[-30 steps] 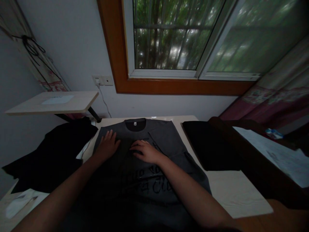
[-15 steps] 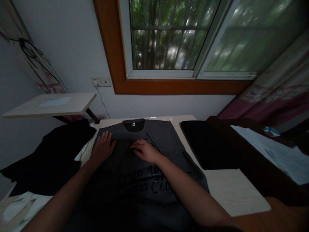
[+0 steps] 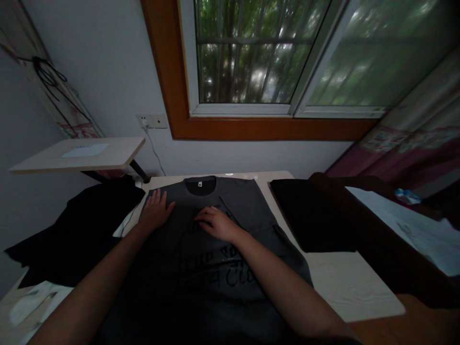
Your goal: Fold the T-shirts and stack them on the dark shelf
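A dark grey T-shirt [image 3: 237,191] with black lettering lies spread over the table, its collar toward the window. My left hand [image 3: 156,211] rests flat on the shirt near its left shoulder, fingers outstretched and holding nothing. On the chest, right of it, lies my right hand [image 3: 217,224], palm down with the fingers loosely bent and slightly apart, touching the cloth above the print. The lower part of the shirt fades into shadow, and my right forearm covers some of the lettering.
Folded black cloth [image 3: 309,213] sits on the table's right side. Black garments [image 3: 82,225] are heaped at left, below a raised wooden shelf [image 3: 118,151]. White cloth [image 3: 32,304] lies at lower left. A whitish sheet [image 3: 402,225] rests on a dark brown surface at right.
My left hand has slid slightly up the shirt, toward the shoulder edge. My right hand stays in nearly the same place on the chest. The view has shifted a little.
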